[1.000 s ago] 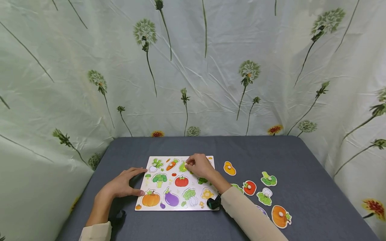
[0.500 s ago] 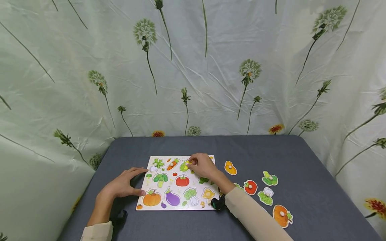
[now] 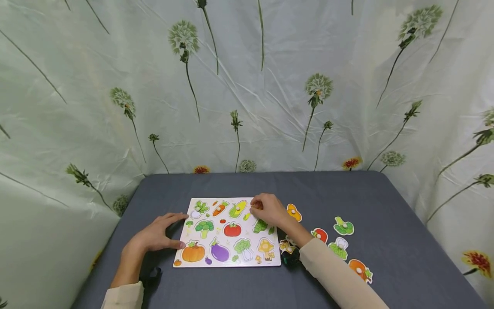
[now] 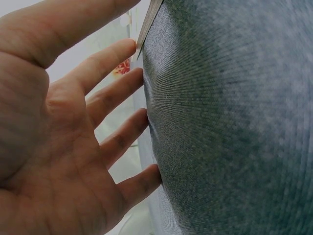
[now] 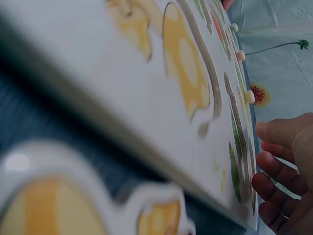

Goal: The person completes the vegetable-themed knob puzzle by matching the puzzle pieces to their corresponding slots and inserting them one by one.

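Observation:
A white vegetable puzzle board (image 3: 251, 264) lies on the table, with a corn piece (image 3: 233, 212), a carrot piece (image 3: 218, 210) and a leafy white-root piece (image 3: 200, 207) in its top row, each with a knob. My left hand (image 3: 158, 234) rests its fingertips and thumb at the board's left edge, fingers spread. Over the upper right corner is my right hand (image 3: 269, 210), covering the picture there. In the right wrist view its fingers (image 5: 276, 169) are loosely bent, with a gap to the thumb and nothing held. The corn knob (image 5: 250, 96) stands apart from them.
Right of the board lie knobbed pieces: a yellow-orange one (image 3: 294, 212), a tomato (image 3: 320, 234), a broccoli (image 3: 343, 226), a cabbage (image 3: 338, 248), a pumpkin (image 3: 359, 270) and a mushroom (image 3: 285, 246) beside the right wrist. A floral curtain (image 3: 278, 107) hangs behind the table.
My right hand has let go of the corn piece's knob and moved right, uncovering the corn in its slot. My left hand stays at the board's left edge.

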Available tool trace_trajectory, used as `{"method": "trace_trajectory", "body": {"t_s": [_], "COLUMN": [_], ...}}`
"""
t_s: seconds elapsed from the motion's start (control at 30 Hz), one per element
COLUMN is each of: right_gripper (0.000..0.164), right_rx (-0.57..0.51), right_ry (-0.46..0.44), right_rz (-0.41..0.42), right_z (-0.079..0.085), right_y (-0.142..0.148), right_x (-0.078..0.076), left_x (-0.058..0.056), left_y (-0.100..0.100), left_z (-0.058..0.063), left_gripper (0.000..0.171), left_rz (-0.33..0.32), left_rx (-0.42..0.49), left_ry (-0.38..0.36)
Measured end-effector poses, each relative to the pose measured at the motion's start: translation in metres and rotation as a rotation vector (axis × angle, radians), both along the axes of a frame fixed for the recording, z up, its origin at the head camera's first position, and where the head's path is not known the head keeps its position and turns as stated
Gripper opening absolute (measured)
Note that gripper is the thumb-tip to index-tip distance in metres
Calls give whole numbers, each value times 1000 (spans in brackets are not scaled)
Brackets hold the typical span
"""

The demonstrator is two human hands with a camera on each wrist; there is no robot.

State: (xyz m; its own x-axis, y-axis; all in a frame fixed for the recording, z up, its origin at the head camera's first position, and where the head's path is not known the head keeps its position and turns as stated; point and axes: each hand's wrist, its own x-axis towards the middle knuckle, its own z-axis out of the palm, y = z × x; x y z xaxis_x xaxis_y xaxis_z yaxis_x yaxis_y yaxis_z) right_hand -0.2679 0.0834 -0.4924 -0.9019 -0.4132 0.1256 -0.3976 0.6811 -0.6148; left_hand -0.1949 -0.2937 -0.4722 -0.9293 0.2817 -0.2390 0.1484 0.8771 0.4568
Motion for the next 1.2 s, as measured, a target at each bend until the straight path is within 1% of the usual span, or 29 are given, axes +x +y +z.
{"method": "trace_trajectory", "body": {"t_s": [0.2, 0.47, 0.63, 0.93, 1.2], "right_gripper": [16, 16, 16, 16, 14], "right_rx": [38, 21, 32, 45, 39], "right_ry": [4, 38, 38, 50, 12], "right_rz": [-38, -51, -91, -154, -126], "right_z": [4, 8, 10, 7, 6], "right_y": [14, 41, 55, 81, 101], "right_x": [3, 9, 12, 14, 15], "left_x": [0, 0, 0, -2, -3], "left_y": [0, 0, 1, 2, 1], "left_z": [2, 2, 2, 1, -1], "left_gripper": [93, 94, 93, 94, 95], "left_rz": [-3, -4, -11, -10, 2], "left_rx": [0, -15, -15, -18, -18], "left_ry": [-5, -1, 1, 1, -5]}}
